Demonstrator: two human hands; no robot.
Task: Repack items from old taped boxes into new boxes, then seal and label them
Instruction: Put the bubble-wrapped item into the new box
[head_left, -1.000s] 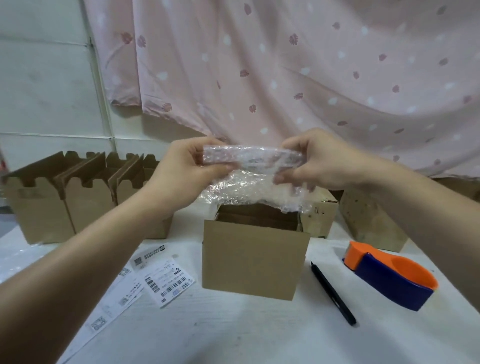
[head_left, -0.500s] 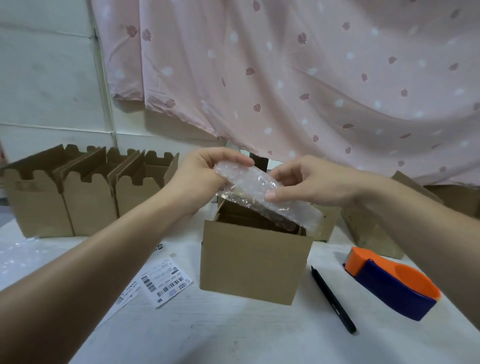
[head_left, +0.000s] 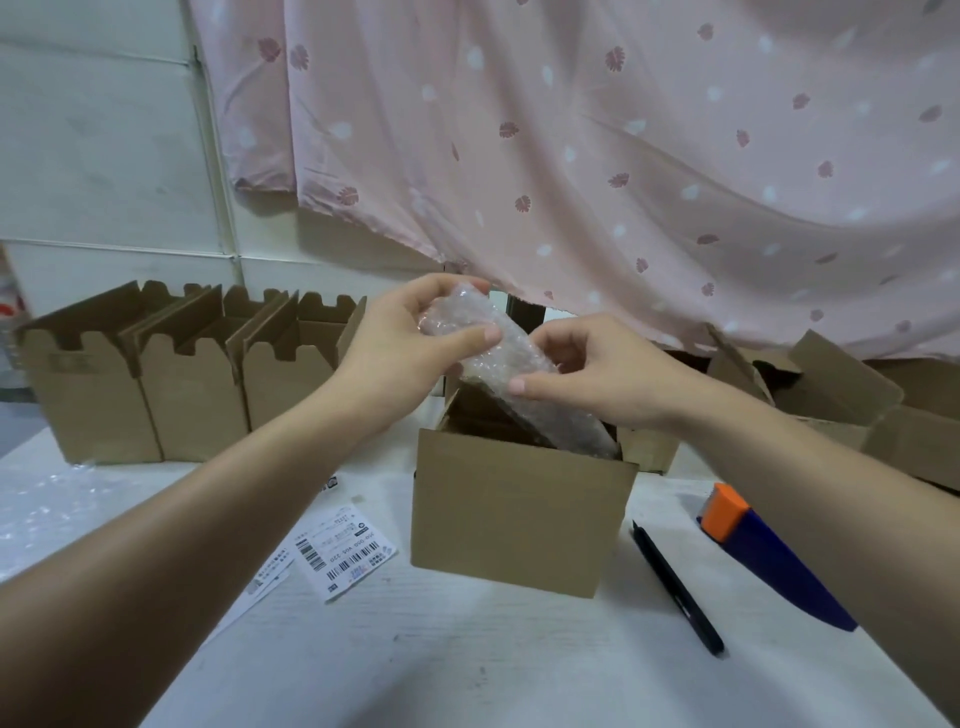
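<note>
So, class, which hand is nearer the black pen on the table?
Right. The right hand is up and left of the pen; the left hand sits farther left, beyond the bubble-wrapped item.

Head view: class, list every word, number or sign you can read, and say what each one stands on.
Nothing can be quoted with certainty.
Shipping label on the table: barcodes and a code line, too blurred to quote.
Second label beside it: print too small to read.
Leftmost box: faint mark, unreadable.

Arms outstretched; left grip (head_left: 408, 340), right grip (head_left: 605, 374) curled, pinching.
</note>
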